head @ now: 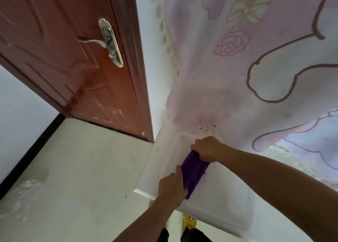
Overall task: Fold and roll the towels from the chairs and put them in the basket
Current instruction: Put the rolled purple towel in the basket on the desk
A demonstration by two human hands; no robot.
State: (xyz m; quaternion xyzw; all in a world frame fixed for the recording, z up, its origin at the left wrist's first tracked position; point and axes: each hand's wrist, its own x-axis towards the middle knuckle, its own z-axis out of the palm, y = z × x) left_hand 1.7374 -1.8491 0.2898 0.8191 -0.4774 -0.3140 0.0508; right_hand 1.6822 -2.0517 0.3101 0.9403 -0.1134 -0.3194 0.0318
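Both ends of the rolled towel [194, 170] are covered by the hands. The left hand [172, 186] grasps the near end and the right hand [207, 147] the far end, fingers curled round it. The towel is purple, plush and cylindrical. It lies between the two sets of fingers, over the open basket [146, 176], a smooth white rectangular tub. Overexposure hides whether the towel touches the inside. Thin floral fabric [256, 77] hangs beyond the right fingers and covers the basket's far rim.
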